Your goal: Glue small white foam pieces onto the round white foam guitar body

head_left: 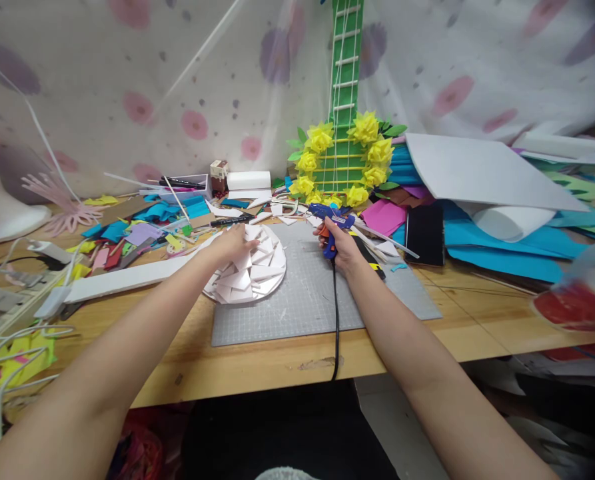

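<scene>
My right hand [343, 248] is wrapped round the handle of a blue hot glue gun [330, 217], whose nozzle points left and whose black cord hangs over the table's front edge. My left hand [233, 244] rests with fingers stretched out on a round white disc [281, 270]. Overlapping cut pieces of white paper or foam [242, 279] cover that disc. From its left side a long white strip [127, 279] runs across the table; whether the two are joined is hidden behind my left arm. Under the disc and the gun lies a grey cutting mat [297, 310].
A green guitar-shaped craft [346, 100] with yellow flowers stands at the back. Coloured scraps [142, 233] and black markers litter the left. A black phone-like slab [424, 235], blue sheets [507, 257] and white sheets [492, 170] lie right. White cables and a power strip [14, 303] occupy the left edge.
</scene>
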Demonstrator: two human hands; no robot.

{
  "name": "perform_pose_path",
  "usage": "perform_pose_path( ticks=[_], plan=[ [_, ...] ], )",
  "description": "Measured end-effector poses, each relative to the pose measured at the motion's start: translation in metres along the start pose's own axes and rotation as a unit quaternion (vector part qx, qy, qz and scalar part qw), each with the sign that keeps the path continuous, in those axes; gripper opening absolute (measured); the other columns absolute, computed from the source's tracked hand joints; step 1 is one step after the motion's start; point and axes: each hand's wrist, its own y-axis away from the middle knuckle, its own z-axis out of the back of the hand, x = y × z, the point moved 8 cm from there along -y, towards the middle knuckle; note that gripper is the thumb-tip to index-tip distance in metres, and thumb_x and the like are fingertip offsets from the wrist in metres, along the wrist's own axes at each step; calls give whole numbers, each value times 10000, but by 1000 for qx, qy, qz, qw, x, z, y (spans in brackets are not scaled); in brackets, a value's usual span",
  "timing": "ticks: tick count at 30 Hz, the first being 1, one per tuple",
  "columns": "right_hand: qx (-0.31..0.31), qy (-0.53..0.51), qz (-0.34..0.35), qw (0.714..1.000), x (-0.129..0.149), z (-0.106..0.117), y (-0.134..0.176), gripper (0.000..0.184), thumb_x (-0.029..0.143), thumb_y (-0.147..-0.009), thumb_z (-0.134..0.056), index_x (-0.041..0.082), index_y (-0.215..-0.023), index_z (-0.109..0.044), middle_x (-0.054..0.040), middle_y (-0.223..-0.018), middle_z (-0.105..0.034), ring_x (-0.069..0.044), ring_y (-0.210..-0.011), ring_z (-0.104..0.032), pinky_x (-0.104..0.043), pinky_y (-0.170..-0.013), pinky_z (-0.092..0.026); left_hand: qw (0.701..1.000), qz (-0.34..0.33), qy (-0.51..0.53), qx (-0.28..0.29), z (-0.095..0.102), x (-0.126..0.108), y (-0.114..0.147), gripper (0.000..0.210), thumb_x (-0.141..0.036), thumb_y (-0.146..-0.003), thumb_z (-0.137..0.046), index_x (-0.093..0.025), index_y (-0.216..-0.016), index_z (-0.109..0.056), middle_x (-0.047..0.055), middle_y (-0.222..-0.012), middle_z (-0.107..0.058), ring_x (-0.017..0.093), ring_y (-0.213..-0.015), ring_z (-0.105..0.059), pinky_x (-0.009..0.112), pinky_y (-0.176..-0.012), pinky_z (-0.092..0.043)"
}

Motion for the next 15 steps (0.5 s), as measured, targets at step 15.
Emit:
perform_pose_path(
  ticks=[15],
  plan=[
    [4,0,-1,1000,-1,-1,0,350,488,-624,-722,159,-669,-608,4,-613,-642,-46,-449,-473,-166,-412,-406,999,19,-1,-26,16,-8,4,840,-464,-763,-527,-137,-1459,-189,110,-1493,-280,273,-1340,-315,324,-1057,-270]
  ],
)
